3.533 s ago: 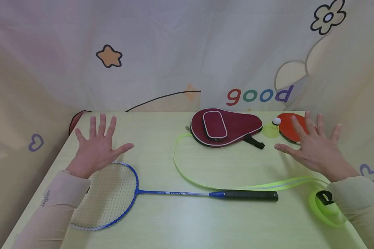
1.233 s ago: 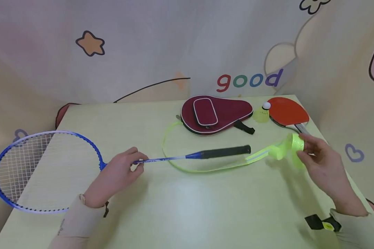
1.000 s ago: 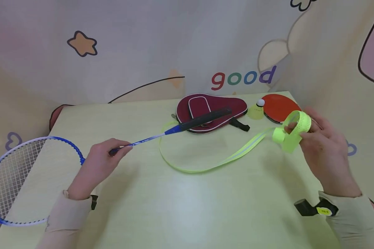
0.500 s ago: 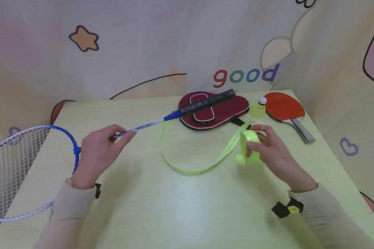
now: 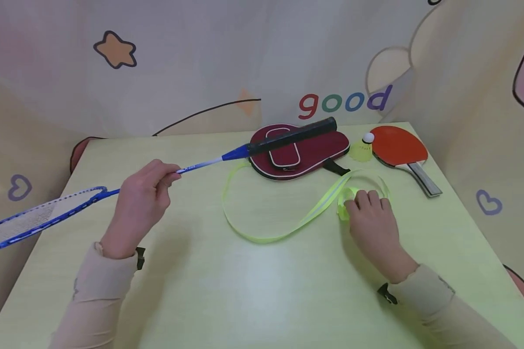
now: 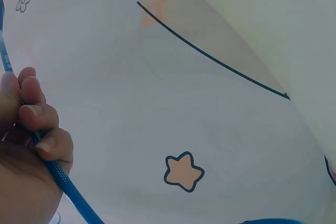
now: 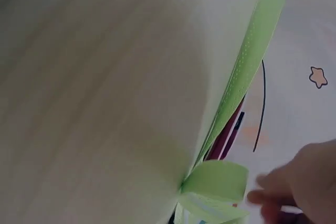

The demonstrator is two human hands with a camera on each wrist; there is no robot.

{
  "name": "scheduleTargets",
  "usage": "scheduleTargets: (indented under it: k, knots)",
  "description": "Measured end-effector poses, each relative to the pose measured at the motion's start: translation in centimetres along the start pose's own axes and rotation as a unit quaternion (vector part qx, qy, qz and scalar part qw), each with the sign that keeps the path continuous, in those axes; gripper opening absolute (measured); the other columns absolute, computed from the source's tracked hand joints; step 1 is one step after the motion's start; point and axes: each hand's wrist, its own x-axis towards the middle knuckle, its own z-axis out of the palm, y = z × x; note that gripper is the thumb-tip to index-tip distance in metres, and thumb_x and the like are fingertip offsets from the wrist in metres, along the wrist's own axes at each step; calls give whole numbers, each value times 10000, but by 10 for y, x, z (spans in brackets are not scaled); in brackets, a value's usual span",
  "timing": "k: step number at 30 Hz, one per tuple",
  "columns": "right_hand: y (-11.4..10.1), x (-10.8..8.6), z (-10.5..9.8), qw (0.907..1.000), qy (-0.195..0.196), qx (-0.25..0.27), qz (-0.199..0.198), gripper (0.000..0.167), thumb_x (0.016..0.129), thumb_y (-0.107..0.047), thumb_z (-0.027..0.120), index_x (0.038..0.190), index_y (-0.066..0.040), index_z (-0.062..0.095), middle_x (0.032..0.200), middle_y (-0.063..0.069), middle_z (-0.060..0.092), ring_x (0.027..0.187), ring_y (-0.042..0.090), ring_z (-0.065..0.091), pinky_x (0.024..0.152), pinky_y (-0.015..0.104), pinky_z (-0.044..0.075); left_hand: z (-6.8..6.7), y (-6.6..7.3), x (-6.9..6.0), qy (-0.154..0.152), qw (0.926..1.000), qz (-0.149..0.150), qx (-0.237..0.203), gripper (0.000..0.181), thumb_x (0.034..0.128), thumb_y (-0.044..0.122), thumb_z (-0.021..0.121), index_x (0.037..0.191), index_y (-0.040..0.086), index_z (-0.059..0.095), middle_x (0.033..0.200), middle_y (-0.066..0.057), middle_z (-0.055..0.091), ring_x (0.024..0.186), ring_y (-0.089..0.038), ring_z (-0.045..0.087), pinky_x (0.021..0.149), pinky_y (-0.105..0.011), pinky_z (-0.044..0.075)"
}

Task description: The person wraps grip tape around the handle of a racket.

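In the head view, my left hand (image 5: 141, 208) pinches the shaft of a blue badminton racket (image 5: 236, 153), raised over the table. The racket's black grip points up to the right and its strung head leaves the frame at left. In the left wrist view, fingers (image 6: 39, 114) curl around the shaft. My right hand (image 5: 375, 230) is at the coiled end of a neon yellow-green strap (image 5: 319, 211), fingers loosely bent. In the right wrist view, the coil (image 7: 215, 182) stands at the table, with the fingertips (image 7: 262, 195) at its edge; the hand does not wrap it.
A maroon paddle case (image 5: 319, 150) lies at the back, partly behind the racket's grip. Right of it stand a yellow shuttlecock (image 5: 361, 151) and a red table tennis paddle (image 5: 399, 145). A patterned curtain (image 5: 209, 58) closes off the table's back.
The left hand picked up the racket, raised it and turned its head edge-on. The right hand gripped the strap's coiled end, carried it left, and has lowered it to the table.
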Motion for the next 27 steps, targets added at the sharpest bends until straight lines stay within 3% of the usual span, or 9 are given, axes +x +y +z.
scheduleTargets:
  k: [2, 4, 7, 9, 12, 16, 18, 23, 27]
  knots:
    - [-2, 0, 2, 9997, -85, -228, -30, 253, 896, -168, 669, 795, 40, 567, 762, 177, 479, 729, 361, 467, 598, 443, 398, -2, 2, 2, 27, 10000, -89, -28, 91, 904, -39, 636, 977, -28, 689, 760, -52, 575, 588, -126, 462, 542, -140, 329]
    - [-3, 0, 3, 9985, -403, -303, 216, 409, 923, -303, 651, 733, 37, 528, 694, 172, 477, 670, 353, 487, 559, 431, 402, -4, 5, 3, 45, 9997, -187, -171, 108, 915, -33, 625, 995, -20, 695, 772, -49, 581, 591, -126, 450, 539, -154, 326]
    - [0, 2, 2, 9933, -991, -109, 585, 392, 932, -309, 628, 770, 40, 554, 719, 184, 507, 681, 365, 520, 558, 454, 427, -4, 8, 4, 69, 9984, -349, -437, 158, 916, -13, 636, 1046, 20, 720, 756, -12, 562, 588, -109, 407, 510, -183, 294]
    - [2, 3, 1, 9893, -1207, 383, 719, 289, 924, -245, 624, 841, 31, 604, 785, 177, 529, 728, 358, 530, 571, 460, 441, -5, 10, 5, 100, 9978, -384, -530, 182, 909, -2, 653, 1066, 46, 733, 734, 7, 534, 591, -101, 394, 496, -195, 273]
    - [3, 7, -3, 9794, -1005, 1635, 625, 118, 892, -120, 641, 868, -5, 632, 849, 140, 549, 800, 325, 530, 627, 435, 459, -6, 13, 8, 172, 9977, -364, -554, 191, 895, 11, 677, 1065, 67, 746, 718, 22, 513, 603, -95, 402, 488, -196, 262]
    - [-3, 11, -15, 9447, -500, 3203, 500, 78, 877, -56, 678, 864, -74, 603, 842, 42, 599, 827, 233, 550, 688, 342, 451, -8, 19, 11, 272, 9972, -367, -596, 182, 883, 29, 696, 1044, 83, 759, 732, 31, 537, 619, -94, 408, 503, -197, 267]
    - [-7, 15, -26, 9261, -369, 3726, 465, 92, 900, -62, 667, 971, -95, 619, 827, 6, 606, 815, 193, 557, 677, 300, 448, -9, 22, 14, 343, 9967, -380, -631, 178, 879, 41, 705, 1041, 85, 763, 738, 26, 548, 621, -97, 400, 514, -205, 264]
    - [-17, 25, -52, 8791, -522, 4719, 422, 236, 990, -112, 561, 1217, -107, 625, 1030, 47, 665, 930, 185, 588, 772, 244, 488, -9, 31, 19, 563, 9949, -357, -754, 172, 865, 46, 725, 1029, 76, 766, 748, 4, 568, 627, -102, 406, 526, -213, 259]
    - [-28, 31, -64, 8277, -452, 5593, 95, 190, 1008, -31, 477, 1151, -29, 602, 1103, 71, 628, 984, 246, 582, 850, 235, 497, -10, 37, 21, 681, 9939, -337, -798, 165, 847, 66, 752, 1011, 76, 770, 735, -5, 563, 638, -106, 425, 523, -216, 265]
